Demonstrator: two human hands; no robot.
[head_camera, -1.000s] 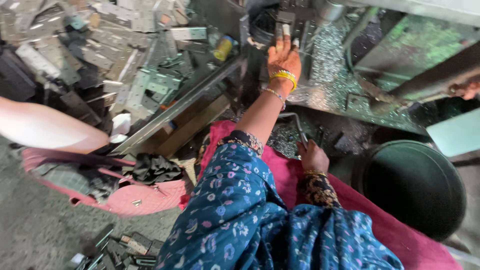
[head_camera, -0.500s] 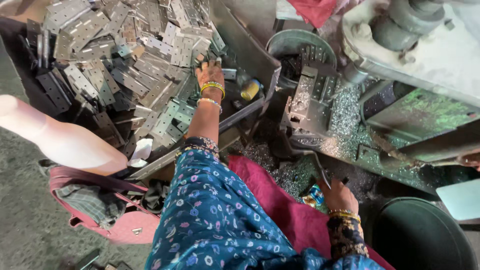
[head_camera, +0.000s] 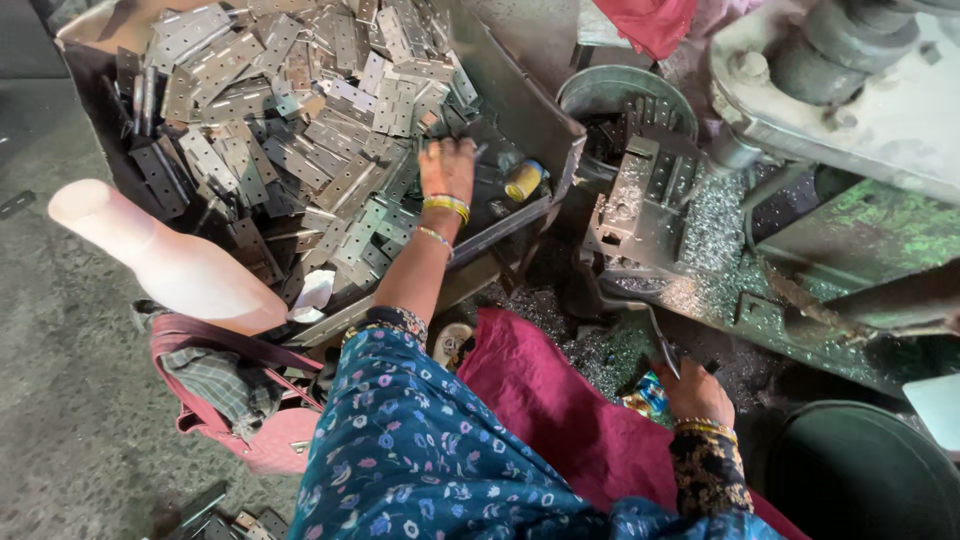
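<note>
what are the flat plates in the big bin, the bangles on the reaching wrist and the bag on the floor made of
The flat grey hinge plates under the left hand look like stamped sheet metal: dull silvery sheen, punched holes, thin edges. The yellow bangles shine like gold-coloured metal, though plastic cannot be ruled out. The pink bag looks like smooth synthetic leather with a matte finish.

Upper left: tray (head_camera: 520, 100) with hinge plates (head_camera: 300, 110) in it
Right of tray: press machine (head_camera: 640, 200) — bucket (head_camera: 860, 480) at lower right
</note>
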